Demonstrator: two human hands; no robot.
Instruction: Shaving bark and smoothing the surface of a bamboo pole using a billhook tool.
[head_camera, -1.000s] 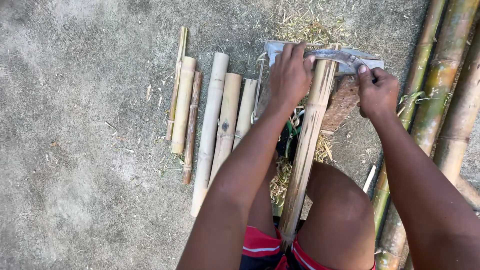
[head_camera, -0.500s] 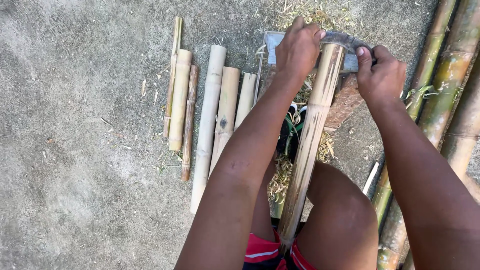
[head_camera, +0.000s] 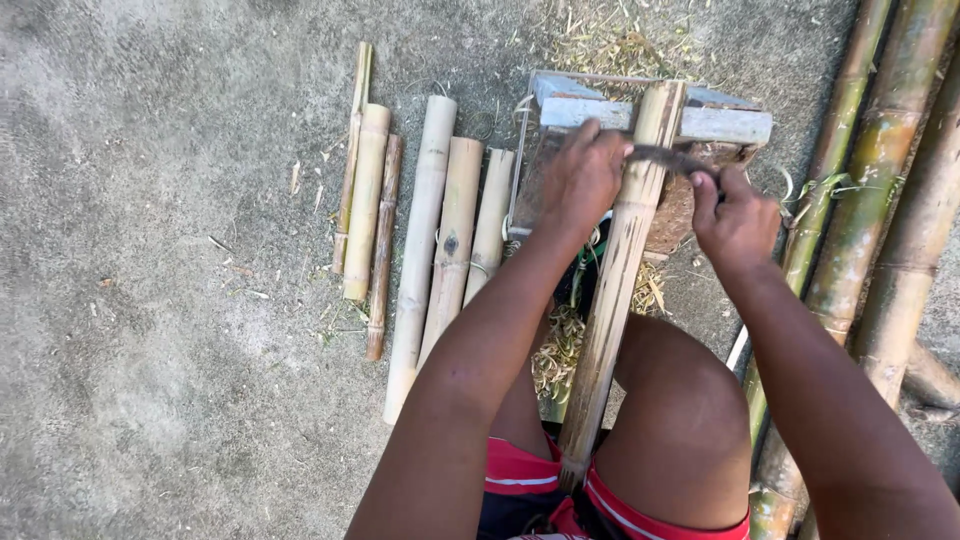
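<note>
We hold a dark curved blade (head_camera: 668, 158) across the bamboo pole (head_camera: 615, 290), left hand (head_camera: 582, 180) and right hand (head_camera: 737, 217) each with fingers curled tight round one end. The pole runs from between our knees up onto a grey wooden block (head_camera: 725, 124). Cut bamboo pieces (head_camera: 440, 240) lie on the ground to the left, long green stalks (head_camera: 860, 200) to the right.
</note>
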